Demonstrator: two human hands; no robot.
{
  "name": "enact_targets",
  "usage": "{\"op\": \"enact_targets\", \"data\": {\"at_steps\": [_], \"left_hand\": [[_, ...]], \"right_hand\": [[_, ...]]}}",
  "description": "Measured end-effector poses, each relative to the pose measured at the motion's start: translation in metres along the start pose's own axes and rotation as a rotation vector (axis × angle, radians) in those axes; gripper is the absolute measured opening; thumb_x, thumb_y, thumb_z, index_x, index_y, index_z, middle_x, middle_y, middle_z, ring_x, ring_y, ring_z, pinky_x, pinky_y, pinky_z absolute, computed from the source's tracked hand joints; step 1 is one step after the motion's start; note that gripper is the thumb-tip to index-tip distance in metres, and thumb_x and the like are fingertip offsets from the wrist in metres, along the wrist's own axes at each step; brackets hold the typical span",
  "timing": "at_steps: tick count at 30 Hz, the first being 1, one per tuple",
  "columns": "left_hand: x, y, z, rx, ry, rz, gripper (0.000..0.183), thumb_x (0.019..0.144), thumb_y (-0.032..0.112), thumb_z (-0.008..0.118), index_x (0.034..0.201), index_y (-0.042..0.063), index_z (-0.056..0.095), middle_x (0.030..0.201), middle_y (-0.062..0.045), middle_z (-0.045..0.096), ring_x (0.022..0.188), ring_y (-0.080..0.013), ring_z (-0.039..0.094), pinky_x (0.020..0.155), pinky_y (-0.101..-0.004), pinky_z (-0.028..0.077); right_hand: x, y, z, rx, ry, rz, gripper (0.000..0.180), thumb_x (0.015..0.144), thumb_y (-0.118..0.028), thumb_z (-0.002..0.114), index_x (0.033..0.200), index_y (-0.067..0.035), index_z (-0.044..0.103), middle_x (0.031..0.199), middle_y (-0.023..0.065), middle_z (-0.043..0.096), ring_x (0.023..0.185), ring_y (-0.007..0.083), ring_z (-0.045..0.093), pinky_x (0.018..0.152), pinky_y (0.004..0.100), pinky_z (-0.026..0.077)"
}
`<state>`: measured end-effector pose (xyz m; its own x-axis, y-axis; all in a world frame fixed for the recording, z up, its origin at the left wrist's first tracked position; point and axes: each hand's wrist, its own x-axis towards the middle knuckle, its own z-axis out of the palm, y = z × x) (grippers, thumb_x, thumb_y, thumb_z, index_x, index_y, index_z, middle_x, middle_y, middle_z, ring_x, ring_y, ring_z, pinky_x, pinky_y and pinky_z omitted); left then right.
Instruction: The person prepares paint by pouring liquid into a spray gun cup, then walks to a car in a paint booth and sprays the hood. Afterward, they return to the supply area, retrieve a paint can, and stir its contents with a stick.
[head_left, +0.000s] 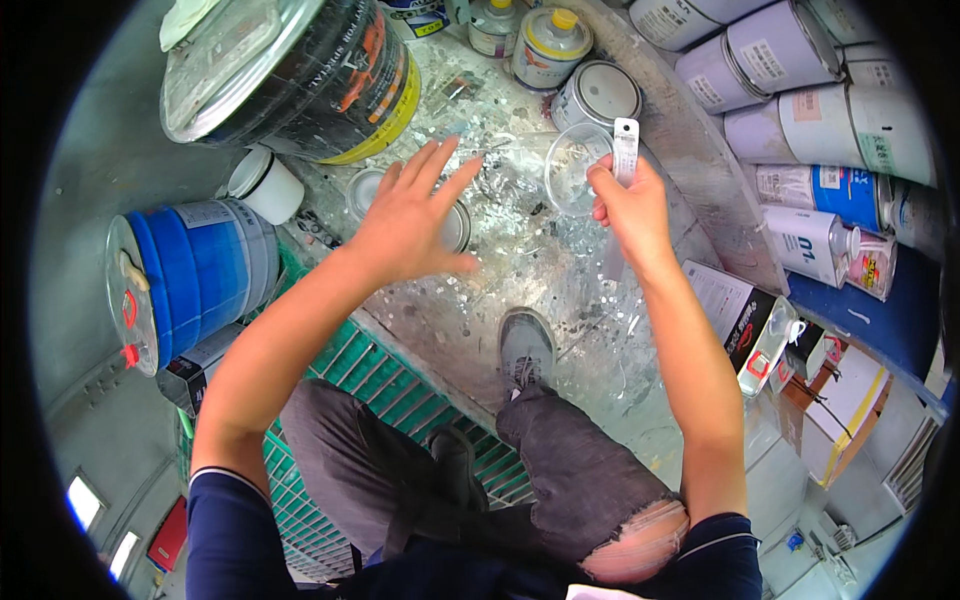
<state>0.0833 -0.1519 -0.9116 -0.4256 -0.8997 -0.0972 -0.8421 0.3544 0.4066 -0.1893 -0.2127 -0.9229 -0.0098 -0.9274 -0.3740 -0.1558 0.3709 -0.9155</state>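
My right hand (634, 206) grips a clear plastic cup (576, 169) by its side, together with a flat stick or ruler (625, 142) that bears printed marks. Its fingers are partly hidden behind the cup and stick. Fingers spread and holding nothing, my left hand (412, 217) is over a round metal can (456, 225), which it partly covers. A pale round lid or container (363, 191) shows beside the left fingers. Beyond the cup stands a closed paint can (606, 94), near a tin with a yellow cap (551, 49).
A large black drum (300, 82), a white tub (274, 187) and a blue drum (199, 277) stand at the left. Paint cans (784, 52) lie stacked on the right shelf. A paint-spattered surface (555, 285) lies below my hands, beside a green grating (390, 382).
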Motion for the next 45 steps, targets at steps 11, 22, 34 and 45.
{"op": "enact_targets", "data": {"at_steps": [11,22,34,45], "left_hand": [[-0.065,-0.007,0.016,0.066,-0.108,-0.116,0.103,0.059,0.025,0.086,0.149,0.015,0.037,0.141,-0.025,0.04,0.127,-0.0418,0.046,0.101,-0.0489,0.047],[-0.159,0.019,0.05,-0.001,-0.173,-0.316,0.107,0.055,0.032,0.086,0.148,0.015,0.036,0.136,-0.025,0.042,0.121,-0.0422,0.047,0.1,-0.0501,0.047],[-0.182,0.027,0.073,-0.053,-0.076,-0.364,0.108,0.059,0.029,0.089,0.151,0.016,0.034,0.139,-0.024,0.042,0.125,-0.041,0.047,0.098,-0.0469,0.049],[-0.182,0.031,0.074,-0.049,-0.103,-0.414,0.108,0.06,0.03,0.089,0.152,0.017,0.034,0.141,-0.022,0.041,0.127,-0.0393,0.046,0.093,-0.0443,0.055]], "right_hand": [[0.0,0.091,0.035,-0.405,-0.162,-0.049,0.018,0.09,-0.02,0.07,0.093,-0.004,0.062,0.073,0.0022,0.064,0.052,0.0102,0.058,0.049,0.0262,0.047],[-0.009,0.084,0.103,-0.725,-0.345,-0.218,0.038,0.087,-0.035,0.069,0.094,0.0,0.059,0.071,0.0177,0.065,0.071,0.0387,0.067,0.064,0.0485,0.05],[-0.134,0.083,0.093,-0.372,-0.872,0.327,0.024,0.103,-0.023,0.048,0.101,-0.002,0.06,0.071,0.0031,0.063,0.057,0.0117,0.06,0.052,0.027,0.047],[-0.147,0.109,0.101,-0.411,-0.933,0.325,0.028,0.1,-0.027,0.048,0.088,-0.002,0.054,0.065,0.0064,0.061,0.052,0.0167,0.059,0.052,0.0366,0.047]]}}
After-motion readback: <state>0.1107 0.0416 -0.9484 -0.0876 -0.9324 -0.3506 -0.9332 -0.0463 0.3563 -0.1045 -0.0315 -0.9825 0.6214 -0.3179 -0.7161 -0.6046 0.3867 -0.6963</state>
